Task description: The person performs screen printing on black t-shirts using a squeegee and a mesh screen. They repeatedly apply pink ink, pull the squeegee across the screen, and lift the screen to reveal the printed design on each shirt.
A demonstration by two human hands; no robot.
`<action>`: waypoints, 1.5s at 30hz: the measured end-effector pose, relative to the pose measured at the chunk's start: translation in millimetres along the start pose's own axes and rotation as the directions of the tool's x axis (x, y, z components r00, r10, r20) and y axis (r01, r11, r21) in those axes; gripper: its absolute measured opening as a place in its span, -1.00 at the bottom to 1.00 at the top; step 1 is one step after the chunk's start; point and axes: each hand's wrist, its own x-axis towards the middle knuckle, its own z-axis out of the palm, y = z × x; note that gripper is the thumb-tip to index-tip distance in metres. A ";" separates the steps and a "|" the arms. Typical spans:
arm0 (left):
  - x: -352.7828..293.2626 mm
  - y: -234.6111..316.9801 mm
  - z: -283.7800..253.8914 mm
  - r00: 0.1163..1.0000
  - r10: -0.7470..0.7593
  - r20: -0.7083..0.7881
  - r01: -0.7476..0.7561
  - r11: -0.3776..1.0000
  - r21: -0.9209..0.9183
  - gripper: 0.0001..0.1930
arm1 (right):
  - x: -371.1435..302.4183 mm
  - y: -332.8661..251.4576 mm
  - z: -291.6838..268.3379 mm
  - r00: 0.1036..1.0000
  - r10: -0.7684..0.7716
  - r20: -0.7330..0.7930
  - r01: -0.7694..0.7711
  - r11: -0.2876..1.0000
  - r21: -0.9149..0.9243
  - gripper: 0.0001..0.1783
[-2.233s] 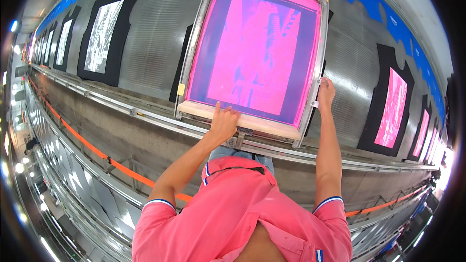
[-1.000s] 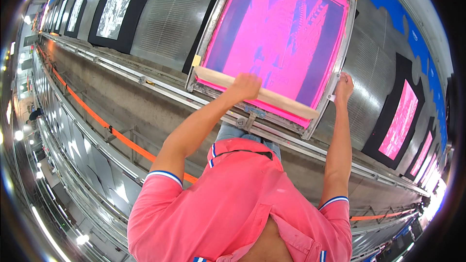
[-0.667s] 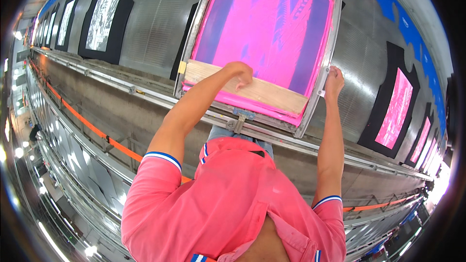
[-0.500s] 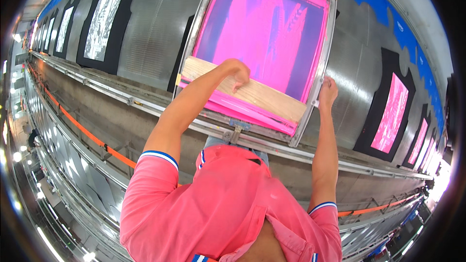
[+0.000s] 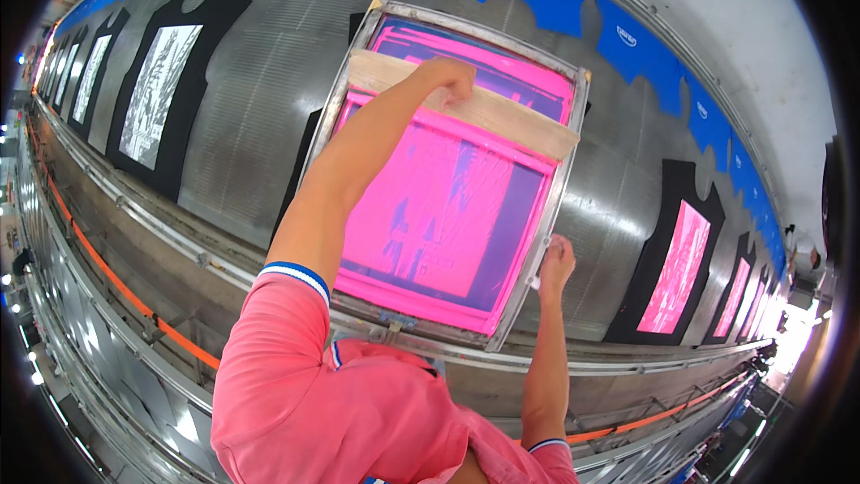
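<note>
The left hand (image 5: 448, 81) is closed over the wooden squeegee (image 5: 466, 103), which lies across the far end of the pink screen (image 5: 439, 215). The right hand (image 5: 555, 260) grips the frame (image 5: 537, 242). Even pressure along the blade and a firmly braced frame look key.

The left arm reaches far forward and up, nearly straight, bare below a pink short sleeve with a blue-and-white cuff. The left hand (image 5: 448, 81) is curled shut, knuckles up, wrist bent slightly down. The right arm rises straighter and shorter; the right hand (image 5: 555, 260) grips with fingers folded.
</note>
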 end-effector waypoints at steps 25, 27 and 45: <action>-57.6 28.1 120.7 0.696 0.013 -0.718 0.003 1.000 0.020 -0.86 | 12.5 24.9 -3.6 1.000 -0.026 0.004 0.026 0.999 0.047 -0.73; -89.6 45.9 150.1 0.747 -0.040 -0.663 0.014 0.999 -0.044 -0.78 | 19.6 33.1 -0.5 0.997 -0.078 -0.004 0.078 0.996 0.045 -0.73; -335.3 188.9 392.5 0.660 -0.076 -0.748 0.034 0.997 -0.071 -0.48 | 23.4 -6.0 2.0 0.997 -0.081 0.018 0.080 0.996 0.046 -0.48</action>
